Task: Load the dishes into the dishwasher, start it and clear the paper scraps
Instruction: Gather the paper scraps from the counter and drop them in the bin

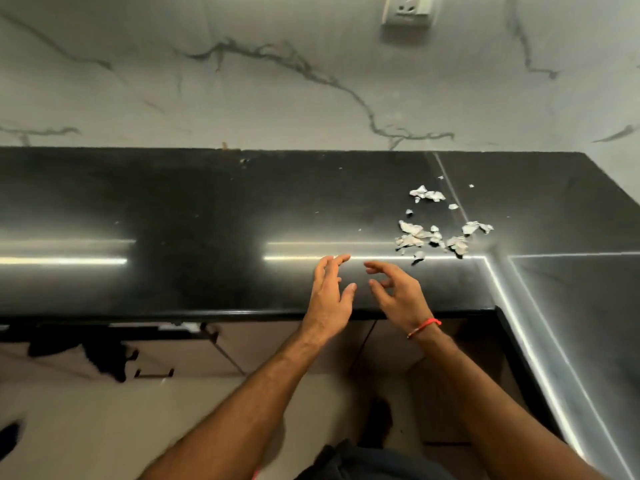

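Observation:
Several white paper scraps (433,233) lie scattered on the black countertop (207,202), right of centre near its inner corner. My left hand (329,292) hovers over the counter's front part with fingers spread and holds nothing. My right hand (398,292), a red thread at its wrist, is beside it with fingers loosely curved and empty. Both hands are apart from the scraps, below and left of them. No dishes or dishwasher can be made out.
A marbled wall (277,81) with a white socket (408,10) rises behind the counter. The counter turns toward me at the right (571,289). Glossy cabinet fronts with a dark handle (154,373) lie under the front edge.

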A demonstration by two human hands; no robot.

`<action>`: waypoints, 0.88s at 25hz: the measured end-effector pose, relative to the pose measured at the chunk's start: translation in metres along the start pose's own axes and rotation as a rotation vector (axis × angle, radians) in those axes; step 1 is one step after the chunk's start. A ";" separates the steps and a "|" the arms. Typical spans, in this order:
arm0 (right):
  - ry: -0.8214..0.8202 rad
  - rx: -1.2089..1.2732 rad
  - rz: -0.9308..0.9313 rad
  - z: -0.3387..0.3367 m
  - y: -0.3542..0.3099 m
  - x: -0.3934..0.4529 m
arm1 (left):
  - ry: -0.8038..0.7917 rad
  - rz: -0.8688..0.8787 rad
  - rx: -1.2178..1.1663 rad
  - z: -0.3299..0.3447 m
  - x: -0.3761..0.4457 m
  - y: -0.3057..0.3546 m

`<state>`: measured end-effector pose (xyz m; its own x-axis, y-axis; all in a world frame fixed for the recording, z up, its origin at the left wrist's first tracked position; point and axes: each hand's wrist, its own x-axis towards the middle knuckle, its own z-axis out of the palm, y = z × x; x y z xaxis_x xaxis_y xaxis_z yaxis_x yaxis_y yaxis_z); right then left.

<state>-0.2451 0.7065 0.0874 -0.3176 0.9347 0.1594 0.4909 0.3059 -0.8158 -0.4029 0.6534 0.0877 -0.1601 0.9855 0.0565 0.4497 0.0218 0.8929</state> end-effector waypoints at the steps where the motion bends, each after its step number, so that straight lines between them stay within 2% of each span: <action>1: 0.017 0.007 0.016 -0.012 0.009 0.009 | -0.008 0.015 0.005 0.011 0.014 0.005; 5: 0.072 0.005 0.077 -0.060 0.051 0.044 | -0.125 -0.021 0.063 0.056 0.067 0.024; 8: 0.045 -0.088 0.137 -0.100 0.092 0.064 | -0.182 -0.058 0.167 0.092 0.106 0.025; 11: -0.067 -0.267 0.272 -0.140 0.132 0.074 | -0.232 -0.141 0.316 0.118 0.133 0.013; 13: -0.186 -0.331 0.331 -0.152 0.149 0.074 | -0.339 -0.177 0.385 0.131 0.145 0.008; 15: -0.311 -0.354 0.314 -0.146 0.156 0.077 | -0.414 -0.162 0.403 0.140 0.156 0.011; 17: -0.358 -0.376 0.263 -0.131 0.156 0.090 | -0.393 -0.088 0.390 0.146 0.174 0.010; 19: -0.283 -0.300 0.274 -0.122 0.151 0.109 | -0.425 -0.007 0.381 0.148 0.194 0.013; 22: -0.041 -0.146 0.359 -0.130 0.141 0.129 | -0.445 0.050 0.334 0.142 0.222 0.018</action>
<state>-0.1113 0.8938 0.0652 -0.1350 0.9799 -0.1469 0.6861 -0.0146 -0.7274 -0.3059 0.8960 0.0527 0.2230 0.9610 -0.1634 0.7125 -0.0463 0.7001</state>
